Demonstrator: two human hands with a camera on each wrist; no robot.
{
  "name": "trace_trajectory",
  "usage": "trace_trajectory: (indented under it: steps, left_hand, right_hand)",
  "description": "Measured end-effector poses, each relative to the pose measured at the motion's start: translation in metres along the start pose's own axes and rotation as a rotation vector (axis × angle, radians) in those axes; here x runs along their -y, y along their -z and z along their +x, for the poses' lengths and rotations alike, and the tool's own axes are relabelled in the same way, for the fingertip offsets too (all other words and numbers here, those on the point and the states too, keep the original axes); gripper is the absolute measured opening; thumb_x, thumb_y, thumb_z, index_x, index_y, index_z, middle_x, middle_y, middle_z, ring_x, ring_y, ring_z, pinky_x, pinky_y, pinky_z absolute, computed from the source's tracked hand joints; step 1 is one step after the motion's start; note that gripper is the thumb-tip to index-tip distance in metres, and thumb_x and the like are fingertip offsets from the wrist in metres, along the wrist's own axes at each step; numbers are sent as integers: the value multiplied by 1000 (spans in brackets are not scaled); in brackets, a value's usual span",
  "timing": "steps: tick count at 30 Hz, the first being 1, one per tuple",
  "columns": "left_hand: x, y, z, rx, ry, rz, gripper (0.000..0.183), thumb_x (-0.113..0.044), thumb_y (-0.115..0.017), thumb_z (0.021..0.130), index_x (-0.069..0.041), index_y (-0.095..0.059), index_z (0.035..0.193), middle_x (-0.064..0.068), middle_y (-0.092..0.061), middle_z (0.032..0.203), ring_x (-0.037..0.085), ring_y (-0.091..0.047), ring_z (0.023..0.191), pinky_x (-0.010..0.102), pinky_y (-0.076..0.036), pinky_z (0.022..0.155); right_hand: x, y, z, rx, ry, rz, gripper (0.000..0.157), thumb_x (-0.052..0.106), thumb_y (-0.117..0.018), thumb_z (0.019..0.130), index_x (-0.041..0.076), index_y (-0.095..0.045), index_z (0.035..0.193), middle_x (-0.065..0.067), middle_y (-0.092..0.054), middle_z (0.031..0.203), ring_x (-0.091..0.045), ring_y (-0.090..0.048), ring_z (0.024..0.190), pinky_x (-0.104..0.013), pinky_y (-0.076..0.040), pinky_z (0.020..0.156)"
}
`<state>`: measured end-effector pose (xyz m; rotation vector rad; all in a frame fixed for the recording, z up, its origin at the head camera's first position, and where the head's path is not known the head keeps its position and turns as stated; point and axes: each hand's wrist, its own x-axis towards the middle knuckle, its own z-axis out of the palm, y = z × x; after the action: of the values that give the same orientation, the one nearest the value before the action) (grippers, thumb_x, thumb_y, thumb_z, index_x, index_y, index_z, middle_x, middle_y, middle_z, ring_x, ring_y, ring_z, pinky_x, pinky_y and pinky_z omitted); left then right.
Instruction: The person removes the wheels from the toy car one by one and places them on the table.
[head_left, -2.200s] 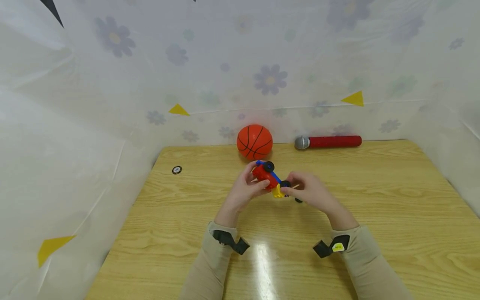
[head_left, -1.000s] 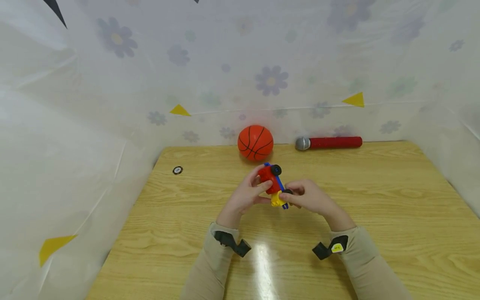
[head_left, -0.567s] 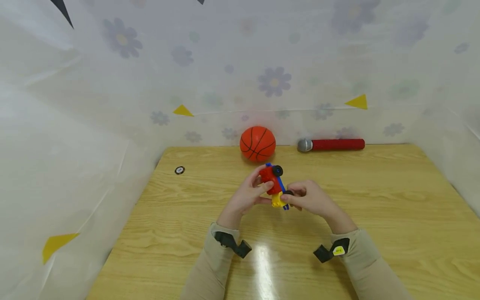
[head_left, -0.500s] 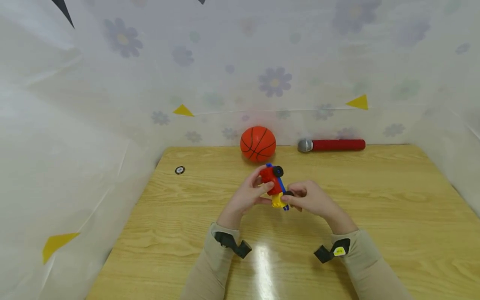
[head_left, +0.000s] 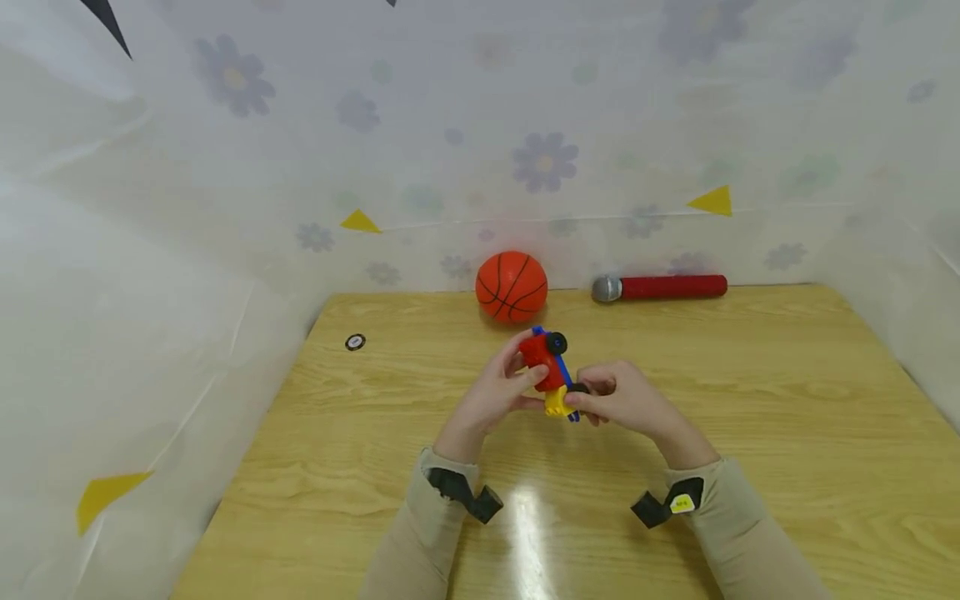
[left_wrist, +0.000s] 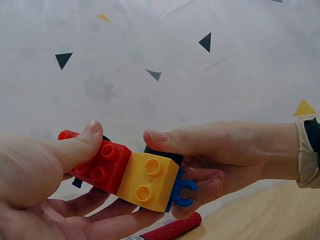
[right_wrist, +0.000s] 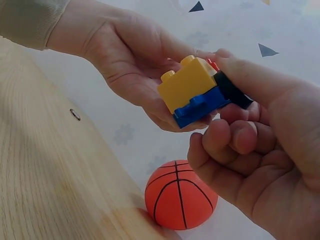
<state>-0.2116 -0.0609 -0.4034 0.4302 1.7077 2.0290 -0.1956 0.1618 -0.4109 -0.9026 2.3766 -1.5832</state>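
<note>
Held up over the table is a toy block car (head_left: 545, 368): a red block (left_wrist: 111, 165) and a yellow block (left_wrist: 150, 181), both studded, on a blue base with black wheels. A small blue hook (left_wrist: 187, 193) sticks out at the yellow end. My left hand (head_left: 491, 387) grips the red part, thumb on top and fingers underneath. With thumb and curled fingers, my right hand (head_left: 626, 402) pinches the black wheel (right_wrist: 233, 91) beside the yellow block. The far wheel (head_left: 556, 343) shows at the red end. The wheels on the car's other side are hidden.
An orange toy basketball (head_left: 512, 287) sits at the table's back edge, just beyond the hands. Right of it lies a red toy microphone (head_left: 667, 287). A small round black-and-white disc (head_left: 356, 342) lies at the back left of the wooden table (head_left: 337, 467).
The car has swung to a steeper slant, its yellow end now lower and nearer me. My right hand has moved down slightly with it. Over the last half second both hands barely move.
</note>
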Motion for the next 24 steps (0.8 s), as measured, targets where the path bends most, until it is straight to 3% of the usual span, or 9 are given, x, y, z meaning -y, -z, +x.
trace_trajectory:
  steps: [6,15,24]
  left_hand:
    - [-1,-3,-1,-5,3,4,56,-7,-48,104,-18,-29,155,23,-42,147,28,-58,116,50,-58,84]
    - [-4,-6,-1,-18,-7,5,57,-8,-50,103,-17,-28,155,24,-43,146,26,-59,113,37,-61,76]
    - [-3,-8,1,-50,4,11,57,-9,-51,102,-17,-30,155,23,-45,145,27,-60,113,39,-61,77]
  right_hand:
    - [-2,1,-2,-7,-20,-3,28,15,-68,94,11,-56,69,-3,-56,54,-7,-48,48,-22,-36,44]
    - [-2,2,-2,-30,-2,34,32,13,-68,94,9,-52,66,-5,-55,54,-10,-49,48,-24,-38,43]
    - [-2,1,-3,-40,-37,28,32,14,-69,94,8,-53,66,-4,-55,54,-11,-49,48,-24,-37,43]
